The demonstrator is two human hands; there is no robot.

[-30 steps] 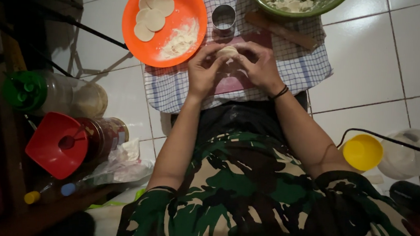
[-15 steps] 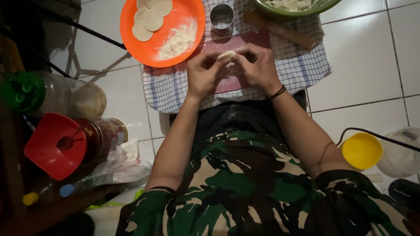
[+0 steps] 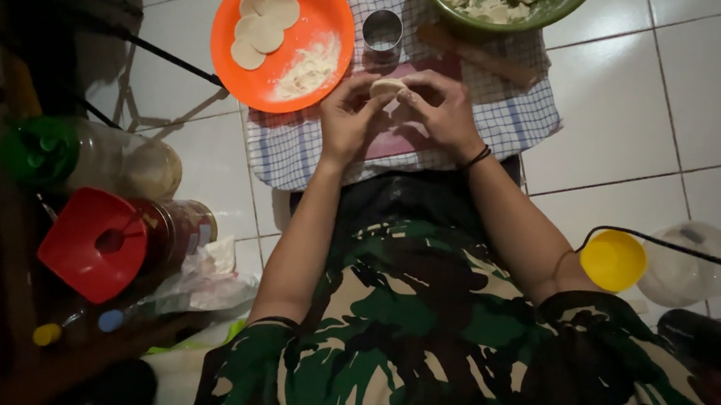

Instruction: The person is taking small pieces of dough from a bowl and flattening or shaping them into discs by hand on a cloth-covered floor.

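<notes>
My left hand (image 3: 351, 119) and my right hand (image 3: 441, 108) meet over a pink board (image 3: 398, 143) on a blue-checked cloth (image 3: 292, 147). Between their fingertips they pinch one small pale piece of dough (image 3: 387, 86). A black band circles my right wrist. Just beyond the hands stands a small round metal cutter (image 3: 382, 30). To the upper left an orange plate (image 3: 323, 10) carries several flat dough rounds (image 3: 263, 20) and a heap of white flour (image 3: 311, 65).
A green bowl (image 3: 565, 4) of pale filling sits at the top edge, a wooden rolling pin (image 3: 479, 57) below it. On the white tile floor: a yellow lid (image 3: 613, 261), a clear container (image 3: 688, 266), a black cable. Left: green-lidded and red-lidded jars (image 3: 95, 243).
Both hands keep working the dough piece between the fingertips with small finger shifts; the view has drifted slightly. Nothing else has moved.
</notes>
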